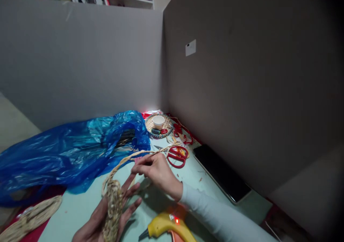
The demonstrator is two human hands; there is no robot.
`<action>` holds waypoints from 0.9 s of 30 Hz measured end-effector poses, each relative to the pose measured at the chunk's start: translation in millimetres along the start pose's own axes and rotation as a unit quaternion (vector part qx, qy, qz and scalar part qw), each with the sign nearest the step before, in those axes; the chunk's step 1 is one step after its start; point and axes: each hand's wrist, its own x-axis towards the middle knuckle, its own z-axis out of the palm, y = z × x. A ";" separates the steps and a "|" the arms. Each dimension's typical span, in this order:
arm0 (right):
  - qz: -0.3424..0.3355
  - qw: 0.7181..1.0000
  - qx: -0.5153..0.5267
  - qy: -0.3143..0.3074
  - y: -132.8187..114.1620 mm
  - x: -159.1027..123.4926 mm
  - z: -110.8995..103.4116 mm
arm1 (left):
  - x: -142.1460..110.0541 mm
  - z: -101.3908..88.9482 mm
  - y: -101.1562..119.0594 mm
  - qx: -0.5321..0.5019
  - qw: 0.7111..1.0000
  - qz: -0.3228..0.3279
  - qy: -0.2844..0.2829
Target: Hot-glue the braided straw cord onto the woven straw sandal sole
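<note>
Currently the plaited fibre piece (112, 211) lies along the left hand (98, 213), whose fingers are spread; whether they grip it I cannot tell. The right hand (160, 173) has thumb and forefinger pinched together by the left fingertips, anything between them unclear. A twisted fibre strand (125, 159) stretches toward red-handled scissors (168, 159), and a yellow glue gun (159, 224) lies nearest the person

Free tabletop (79, 206) separates the left hand (98, 215) from the blocking blue bag (88, 145).
</note>
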 end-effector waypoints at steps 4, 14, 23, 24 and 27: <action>0.033 0.998 -0.025 -0.040 3.8 1.3 -10.7 | -3.9 25.2 0.6 0.079 0.975 0.109 0.176; -0.050 0.997 -0.055 -0.022 -18.4 -8.9 -14.9 | -2.3 23.5 7.4 0.126 0.932 0.197 0.277; -0.024 0.984 0.097 -0.144 -24.2 -14.4 -10.7 | 1.6 15.5 9.3 0.192 0.930 0.204 0.239; -0.016 0.982 0.108 -0.155 -22.6 -14.1 -7.6 | 1.5 15.9 8.4 0.196 0.932 0.199 0.230; 0.019 0.976 0.131 -0.175 -21.1 -13.7 0.1 | -1.3 18.8 3.3 0.207 0.941 0.176 0.200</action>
